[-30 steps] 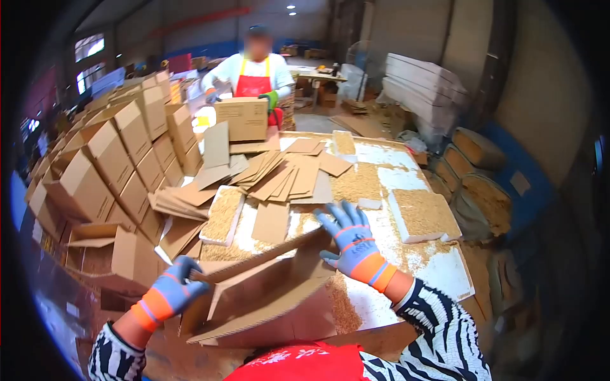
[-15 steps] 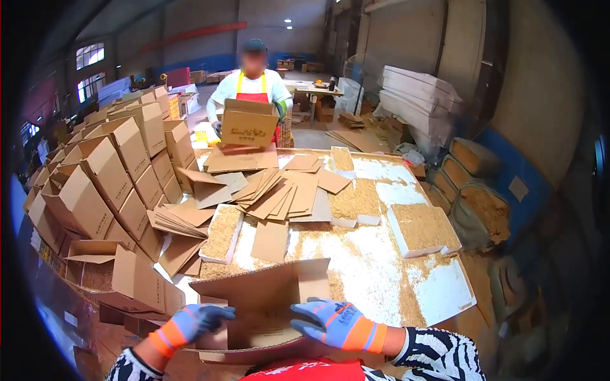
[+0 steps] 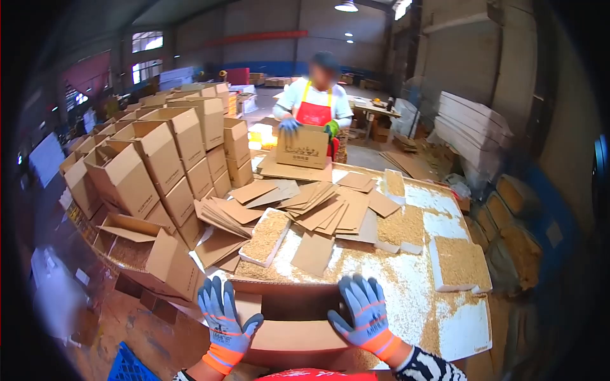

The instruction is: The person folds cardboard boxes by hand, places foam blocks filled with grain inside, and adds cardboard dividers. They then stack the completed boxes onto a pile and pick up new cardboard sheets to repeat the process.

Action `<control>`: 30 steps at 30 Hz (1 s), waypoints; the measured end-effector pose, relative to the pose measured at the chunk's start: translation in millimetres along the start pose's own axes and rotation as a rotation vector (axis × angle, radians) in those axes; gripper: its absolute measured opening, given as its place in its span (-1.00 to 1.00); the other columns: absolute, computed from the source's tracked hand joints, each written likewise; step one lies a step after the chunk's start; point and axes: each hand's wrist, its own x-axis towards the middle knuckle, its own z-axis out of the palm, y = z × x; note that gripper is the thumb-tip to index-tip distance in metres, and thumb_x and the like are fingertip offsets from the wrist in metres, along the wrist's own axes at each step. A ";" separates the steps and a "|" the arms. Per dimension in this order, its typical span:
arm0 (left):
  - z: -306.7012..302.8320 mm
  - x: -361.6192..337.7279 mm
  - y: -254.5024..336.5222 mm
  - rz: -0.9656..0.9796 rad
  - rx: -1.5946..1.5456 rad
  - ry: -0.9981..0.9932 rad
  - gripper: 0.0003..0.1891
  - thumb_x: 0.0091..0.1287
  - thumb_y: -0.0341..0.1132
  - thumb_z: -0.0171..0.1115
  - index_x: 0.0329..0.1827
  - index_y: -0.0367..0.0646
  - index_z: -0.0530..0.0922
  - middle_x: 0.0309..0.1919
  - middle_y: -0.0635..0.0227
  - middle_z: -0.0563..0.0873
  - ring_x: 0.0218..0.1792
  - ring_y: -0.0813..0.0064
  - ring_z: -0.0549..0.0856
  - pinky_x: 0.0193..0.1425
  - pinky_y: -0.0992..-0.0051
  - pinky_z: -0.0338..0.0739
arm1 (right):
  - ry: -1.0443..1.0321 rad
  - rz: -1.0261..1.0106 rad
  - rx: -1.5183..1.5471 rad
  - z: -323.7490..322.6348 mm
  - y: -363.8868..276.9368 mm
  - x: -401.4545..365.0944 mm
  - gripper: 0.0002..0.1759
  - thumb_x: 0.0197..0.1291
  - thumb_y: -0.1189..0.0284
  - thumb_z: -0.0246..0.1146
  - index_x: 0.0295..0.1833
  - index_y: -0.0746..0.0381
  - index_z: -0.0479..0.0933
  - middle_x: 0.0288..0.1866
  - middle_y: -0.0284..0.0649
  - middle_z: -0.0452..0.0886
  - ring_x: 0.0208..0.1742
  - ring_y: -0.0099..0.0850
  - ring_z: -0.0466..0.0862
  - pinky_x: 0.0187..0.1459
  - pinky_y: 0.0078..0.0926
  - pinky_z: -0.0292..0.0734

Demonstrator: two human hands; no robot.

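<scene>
A cardboard box (image 3: pixel 298 335) stands at the near edge of the table, its top open and its inside dark. My left hand (image 3: pixel 223 320), in a grey-blue and orange glove, rests against the box's left side with the fingers stretched upward and the thumb out over the near panel. At the right side, my right hand (image 3: pixel 367 314), gloved alike, lies with its fingers spread and its thumb at the panel's right end. Beyond the box lie flat cardboard sheets (image 3: pixel 312 253) and a white tray (image 3: pixel 270 235) filled with tan granular material.
Rows of stacked open cartons (image 3: pixel 171 136) fill the left, with one more carton (image 3: pixel 162 254) close by. Across the table (image 3: pixel 454 317) a person (image 3: pixel 318 101) handles a printed box (image 3: pixel 302 147). Another filled tray (image 3: pixel 460 263) sits at right; a blue crate (image 3: pixel 130 365) is at lower left.
The view has swung left. My hands have moved from inside the opening to the box's sides, fingers now upward. A near panel shows across the box. The other person's box is lower, on the sheets.
</scene>
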 end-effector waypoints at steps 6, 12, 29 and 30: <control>-1.7 25.3 1.6 -0.174 -0.131 -0.190 -0.08 0.15 0.17 0.30 0.37 -0.40 0.25 0.28 -0.17 0.41 0.29 -0.11 0.41 0.37 0.10 0.27 | -0.193 0.056 0.437 -5.8 8.4 -36.2 -0.64 0.11 0.39 0.31 0.04 0.25 0.59 -0.17 -0.11 0.65 -0.08 -0.12 0.59 0.04 -0.26 0.47; -13.1 21.8 -16.0 -0.467 0.098 -0.362 -0.33 0.28 0.12 0.22 0.21 -0.31 0.47 -0.16 -0.09 0.70 -0.11 0.00 0.68 0.04 0.25 0.55 | -0.163 1.475 1.365 72.7 85.5 -73.8 -0.40 0.48 0.16 -0.03 0.49 0.22 0.14 0.45 -0.11 0.28 0.35 -0.28 0.41 0.33 -0.35 0.34; 32.5 7.9 -93.8 -0.711 -1.804 -0.317 -0.41 0.48 -0.09 -0.08 0.50 -0.20 0.17 0.49 0.26 0.22 0.48 0.32 0.17 0.56 0.37 -0.03 | -0.312 -0.122 0.455 32.8 50.4 -88.6 -0.43 -0.15 0.31 0.45 0.04 0.15 0.46 0.44 -0.09 0.24 0.18 0.00 0.42 0.16 -0.16 0.43; 35.4 18.7 -84.9 -0.514 -1.432 -0.414 -0.40 0.45 -0.17 -0.06 0.51 -0.21 0.14 0.49 0.23 0.21 0.49 0.31 0.15 0.56 0.37 -0.05 | -0.370 -0.072 0.564 29.5 53.3 -88.5 -0.46 -0.10 0.31 0.44 0.05 0.15 0.46 0.44 -0.08 0.25 0.19 0.00 0.42 0.18 -0.17 0.42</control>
